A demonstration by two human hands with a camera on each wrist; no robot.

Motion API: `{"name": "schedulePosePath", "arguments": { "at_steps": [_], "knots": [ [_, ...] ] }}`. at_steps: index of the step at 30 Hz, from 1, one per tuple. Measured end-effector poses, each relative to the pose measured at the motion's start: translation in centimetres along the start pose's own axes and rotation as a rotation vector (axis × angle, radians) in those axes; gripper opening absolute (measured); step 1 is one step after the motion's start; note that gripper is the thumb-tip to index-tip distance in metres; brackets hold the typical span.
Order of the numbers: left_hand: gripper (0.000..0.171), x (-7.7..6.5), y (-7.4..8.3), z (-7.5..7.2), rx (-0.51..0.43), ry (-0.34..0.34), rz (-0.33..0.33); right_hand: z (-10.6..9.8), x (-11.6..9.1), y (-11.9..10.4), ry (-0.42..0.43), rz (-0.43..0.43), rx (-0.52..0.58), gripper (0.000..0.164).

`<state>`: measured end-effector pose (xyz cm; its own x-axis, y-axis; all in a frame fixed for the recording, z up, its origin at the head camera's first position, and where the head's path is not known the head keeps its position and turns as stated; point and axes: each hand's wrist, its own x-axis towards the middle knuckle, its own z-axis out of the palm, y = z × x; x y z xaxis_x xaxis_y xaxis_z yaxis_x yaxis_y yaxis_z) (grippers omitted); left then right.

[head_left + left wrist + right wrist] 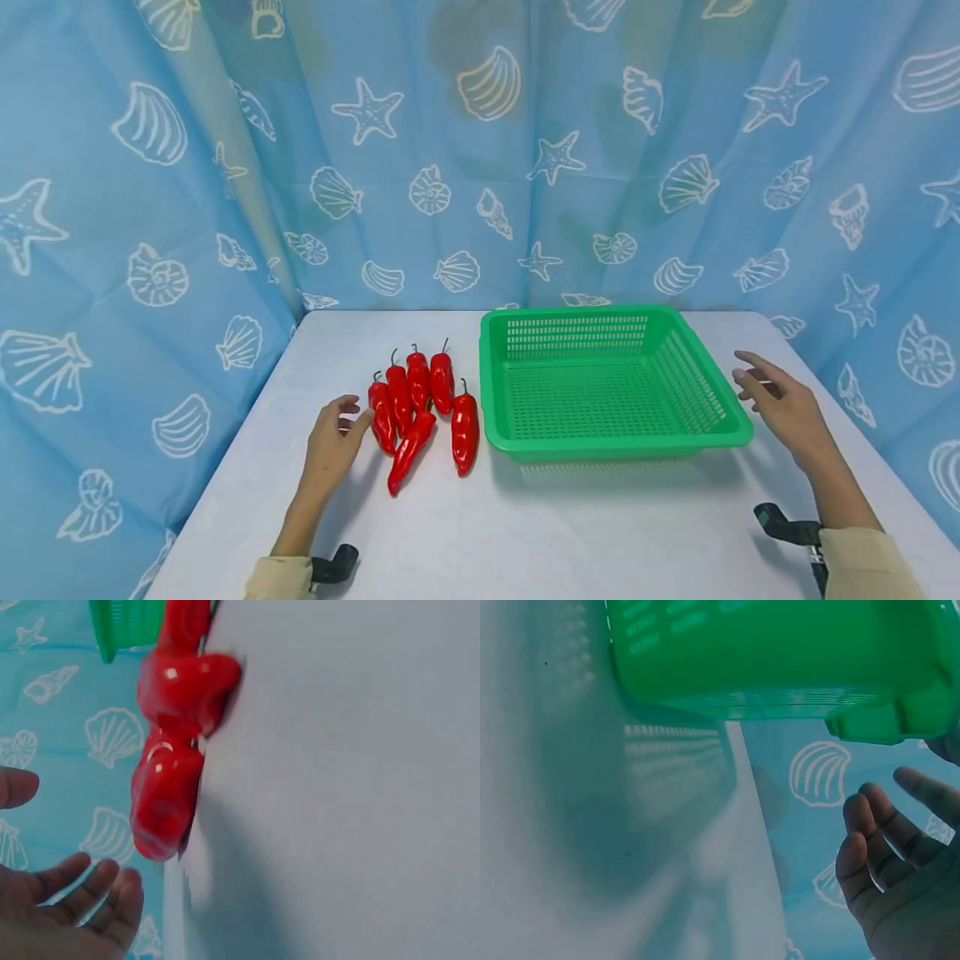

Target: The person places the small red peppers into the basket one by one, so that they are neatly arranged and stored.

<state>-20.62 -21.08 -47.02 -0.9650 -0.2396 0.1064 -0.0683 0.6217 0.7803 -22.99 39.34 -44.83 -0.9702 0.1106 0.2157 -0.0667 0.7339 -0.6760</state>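
Several red peppers [465,433] with dark stems lie grouped on the white table. My left hand [333,442] is just left of the group, fingers loosely bent and holding nothing. In the left wrist view, that hand [82,907] shows thumb and fingers spread apart, with the nearest pepper [166,795] beyond them. A green plastic basket [600,450] with slotted walls stands to the right of the peppers, its inside bare. Beside its right rim hovers my right hand [783,408], relaxed and without anything in it. The right wrist view shows its fingers [881,840] close to the basket's end [780,667].
The white table [585,533] reaches back to a blue curtain [420,150] printed with shells and starfish, which also hangs along both sides. A dark wrist camera [335,565] sits at the left wrist, another camera [783,525] at the right.
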Motion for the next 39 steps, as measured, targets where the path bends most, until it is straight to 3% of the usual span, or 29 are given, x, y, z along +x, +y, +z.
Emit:
{"name": "schedulePosePath", "arguments": {
  "at_steps": [4, 11, 14, 19, 22, 30, 36, 39],
  "knots": [
    [0.057, 0.2, -0.7, 0.6, -0.124, -0.033, -0.108, 0.5, -0.2, 0.4, -0.009, 0.0, 0.038, 0.06],
    [0.059, 1.5, -4.2, 2.5, -0.221, -0.088, -0.269, 1.5, 0.2, 0.8, -0.04, 0.067, 0.107, 0.064],
    [0.055, 0.9, -3.7, 2.6, -0.262, -0.108, -0.305, 1.8, 0.2, 1.0, -0.044, 0.079, 0.139, 0.064],
    [0.054, -1.2, -0.8, 1.8, -0.253, -0.12, -0.298, 1.9, 0.3, 1.3, -0.044, 0.09, 0.148, 0.06],
    [0.051, -1.9, 0.0, 1.6, -0.207, -0.121, -0.29, 2.0, 0.3, 1.5, -0.059, 0.102, 0.15, 0.057],
    [0.045, -2.5, 0.3, 1.6, -0.18, -0.169, -0.226, 2.7, 0.5, 2.2, -0.055, 0.152, 0.274, 0.057],
    [0.042, -2.5, 0.6, 1.7, -0.161, -0.203, -0.232, 2.7, 0.5, 2.4, -0.041, 0.136, 0.372, 0.052],
    [0.041, -2.5, 0.7, 1.8, -0.105, -0.21, -0.229, 2.7, 0.5, 2.2, -0.047, 0.138, 0.424, 0.051]
  ]
}}
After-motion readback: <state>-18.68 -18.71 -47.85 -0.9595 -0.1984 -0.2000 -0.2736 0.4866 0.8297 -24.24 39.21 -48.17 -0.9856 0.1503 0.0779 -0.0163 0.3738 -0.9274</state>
